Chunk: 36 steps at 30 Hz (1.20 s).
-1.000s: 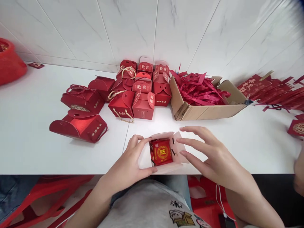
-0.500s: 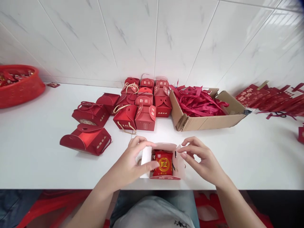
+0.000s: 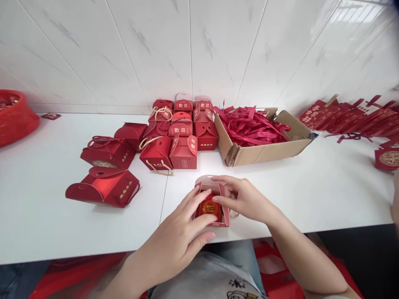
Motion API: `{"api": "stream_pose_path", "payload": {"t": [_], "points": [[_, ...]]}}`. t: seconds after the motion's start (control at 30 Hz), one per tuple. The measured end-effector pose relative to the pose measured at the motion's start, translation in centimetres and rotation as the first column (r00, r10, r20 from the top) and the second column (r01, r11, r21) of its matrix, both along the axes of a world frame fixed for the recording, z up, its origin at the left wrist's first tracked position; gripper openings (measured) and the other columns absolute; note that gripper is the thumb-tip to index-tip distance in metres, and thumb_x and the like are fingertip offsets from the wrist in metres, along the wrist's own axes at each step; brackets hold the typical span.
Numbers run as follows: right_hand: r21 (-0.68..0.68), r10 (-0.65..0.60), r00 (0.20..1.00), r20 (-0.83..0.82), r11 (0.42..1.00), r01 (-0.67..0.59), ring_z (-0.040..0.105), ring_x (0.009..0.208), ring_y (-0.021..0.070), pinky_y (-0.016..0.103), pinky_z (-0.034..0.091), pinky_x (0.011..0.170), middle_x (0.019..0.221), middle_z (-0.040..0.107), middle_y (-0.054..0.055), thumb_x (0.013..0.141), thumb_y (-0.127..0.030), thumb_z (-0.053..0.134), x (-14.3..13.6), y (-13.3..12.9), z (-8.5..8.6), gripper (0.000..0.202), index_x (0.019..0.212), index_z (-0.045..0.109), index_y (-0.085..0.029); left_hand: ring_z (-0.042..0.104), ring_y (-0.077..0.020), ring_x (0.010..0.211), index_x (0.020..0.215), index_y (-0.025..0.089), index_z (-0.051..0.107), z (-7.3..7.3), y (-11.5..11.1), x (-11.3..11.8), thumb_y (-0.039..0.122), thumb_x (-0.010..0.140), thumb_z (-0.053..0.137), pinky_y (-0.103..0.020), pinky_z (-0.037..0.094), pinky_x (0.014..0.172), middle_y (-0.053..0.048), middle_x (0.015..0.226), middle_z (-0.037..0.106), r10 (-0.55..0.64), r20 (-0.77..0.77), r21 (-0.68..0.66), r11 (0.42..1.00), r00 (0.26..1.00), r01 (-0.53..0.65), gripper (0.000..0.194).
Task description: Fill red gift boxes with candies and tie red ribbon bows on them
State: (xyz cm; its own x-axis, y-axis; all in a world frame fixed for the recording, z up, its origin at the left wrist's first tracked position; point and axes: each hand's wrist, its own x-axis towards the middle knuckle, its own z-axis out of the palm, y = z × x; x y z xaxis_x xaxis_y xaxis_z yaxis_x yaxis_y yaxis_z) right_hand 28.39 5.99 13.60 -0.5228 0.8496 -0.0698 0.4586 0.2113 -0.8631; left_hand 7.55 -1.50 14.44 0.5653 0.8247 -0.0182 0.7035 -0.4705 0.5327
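Before me near the table edge sits a small red gift box (image 3: 226, 223) with its top flaps up. Inside lies a shiny red packet (image 3: 208, 206) with gold printing, partly covered by my fingers. My left hand (image 3: 190, 222) reaches over the box's left side, its fingers spread, some across the packet. On the opposite side is my right hand (image 3: 241, 196), fingers apart, with the index at the pale back flap (image 3: 204, 179) and the thumb over the packet. Its other fingers curl by the right wall. A bit of twisted cord (image 3: 233, 214) shows beside the box.
Several red gift boxes (image 3: 183, 153) stand grouped behind, more (image 3: 102, 187) to the left. A cardboard box (image 3: 268, 154) holds red ribbons (image 3: 252, 126). Red printed bags (image 3: 321, 114) lie far right, near another person's arm (image 3: 395, 195). A red basket (image 3: 21, 120) stands left.
The box's side flaps have moved from folded outward to upright. My left hand has come over the packet, and my right hand has moved left to the back flap. The view has shifted right.
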Motion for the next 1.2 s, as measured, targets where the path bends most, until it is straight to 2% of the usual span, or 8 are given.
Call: {"api": "stream_pose_path", "payload": {"t": [0.17, 0.27, 0.4, 0.57, 0.83, 1.0, 1.13, 1.2], "points": [[-0.07, 0.046, 0.998, -0.043, 0.996, -0.049, 0.049, 0.055, 0.011, 0.024, 0.04, 0.054, 0.061, 0.05, -0.005, 0.083, -0.037, 0.059, 0.0, 0.4, -0.9, 0.045, 0.123, 0.051, -0.017, 0.02, -0.0291, 0.142, 0.115, 0.034, 0.059, -1.1, -0.5, -0.6, 0.034, 0.091, 0.047, -0.047, 0.037, 0.109, 0.003, 0.157, 0.009, -0.052, 0.031, -0.012, 0.999, 0.998, 0.053, 0.026], [0.127, 0.006, 0.996, 0.087, 0.992, -0.017, 0.052, 0.061, 0.0131, 0.026, 0.043, 0.06, 0.068, 0.053, -0.004, 0.08, -0.025, 0.06, -0.7, -0.2, -2.0, 0.043, 0.121, 0.048, -0.019, 0.023, -0.0329, 0.141, 0.127, 0.039, 0.05, -2.1, -0.5, -0.8, 0.046, 0.083, 0.058, -0.049, 0.038, 0.107, 0.0, 0.158, 0.001, -0.114, 0.091, 0.023, 0.993, 0.989, 0.112, 0.045], [0.337, 0.014, 1.0, 0.001, 0.941, -0.013, 0.054, 0.069, 0.0136, 0.027, 0.045, 0.065, 0.08, 0.056, 0.0, 0.084, -0.01, 0.047, -0.8, -1.1, -3.8, 0.038, 0.119, 0.048, -0.023, 0.034, -0.0283, 0.136, 0.135, 0.027, 0.038, -3.7, 0.0, -0.5, 0.048, 0.083, 0.058, -0.049, 0.04, 0.106, -0.01, 0.148, 0.036, -0.018, 0.121, 0.049, 0.999, 0.992, 0.012, 0.06], [0.445, -0.137, 0.938, -0.319, 0.852, 0.276, 0.057, 0.088, 0.0194, 0.034, 0.049, 0.075, 0.094, 0.058, 0.008, 0.086, -0.021, 0.053, 0.2, -1.3, -5.5, 0.012, 0.098, 0.056, -0.022, 0.043, -0.0258, 0.13, 0.118, 0.023, 0.048, -5.2, 0.9, 0.3, 0.035, 0.09, 0.049, -0.052, 0.034, 0.11, -0.009, 0.132, 0.054, 0.007, 0.076, 0.137, 0.99, 0.997, -0.017, 0.03], [0.438, 0.068, 0.953, -0.296, 0.896, 0.072, 0.056, 0.11, 0.021, 0.04, 0.045, 0.094, 0.114, 0.062, 0.011, 0.09, -0.023, 0.049, 0.9, -0.2, -5.6, 0.022, 0.11, 0.058, -0.022, 0.012, -0.033, 0.143, 0.143, 0.023, 0.006, -6.4, 3.6, 0.2, 0.031, 0.082, 0.06, -0.055, 0.03, 0.109, -0.02, 0.152, 0.007, 0.109, 0.35, 0.174, 0.968, 0.93, -0.179, 0.082], [0.562, 0.006, 0.976, -0.218, 0.819, 0.12, 0.063, 0.093, 0.0204, 0.041, 0.043, 0.09, 0.091, 0.07, 0.006, 0.085, -0.024, 0.058, 1.6, 2.7, -4.4, 0.008, 0.082, 0.065, -0.022, 0.023, -0.0279, 0.139, 0.131, 0.023, 0.04, -7.0, 6.5, 0.5, 0.029, 0.086, 0.053, -0.051, 0.026, 0.112, -0.011, 0.141, 0.041, 0.046, 0.338, 0.138, 0.986, 0.94, -0.097, 0.048], [0.177, -0.432, 0.67, -0.603, 0.747, 0.641, 0.055, 0.063, 0.0132, 0.029, 0.047, 0.067, 0.067, 0.06, 0.0, 0.081, -0.033, 0.061, 3.1, 6.1, -1.9, 0.013, 0.077, 0.064, -0.021, 0.032, -0.0262, 0.132, 0.121, 0.018, 0.048, -7.8, 8.0, 2.2, 0.028, 0.089, 0.046, -0.05, 0.03, 0.109, -0.011, 0.136, 0.045, 0.247, 0.369, 0.214, 0.915, 0.896, -0.341, 0.034], [-0.189, -0.493, 0.517, -0.7, 0.826, 0.532, 0.047, 0.052, 0.0097, 0.024, 0.045, 0.055, 0.063, 0.054, -0.003, 0.081, -0.033, 0.057, 3.7, 7.2, -0.6, 0.015, 0.082, 0.063, -0.019, 0.037, -0.0254, 0.126, 0.119, 0.017, 0.05, -7.8, 8.3, 3.1, 0.025, 0.09, 0.041, -0.049, 0.033, 0.106, -0.012, 0.134, 0.046, 0.3, 0.366, 0.237, 0.885, 0.881, -0.4, 0.03]]}}
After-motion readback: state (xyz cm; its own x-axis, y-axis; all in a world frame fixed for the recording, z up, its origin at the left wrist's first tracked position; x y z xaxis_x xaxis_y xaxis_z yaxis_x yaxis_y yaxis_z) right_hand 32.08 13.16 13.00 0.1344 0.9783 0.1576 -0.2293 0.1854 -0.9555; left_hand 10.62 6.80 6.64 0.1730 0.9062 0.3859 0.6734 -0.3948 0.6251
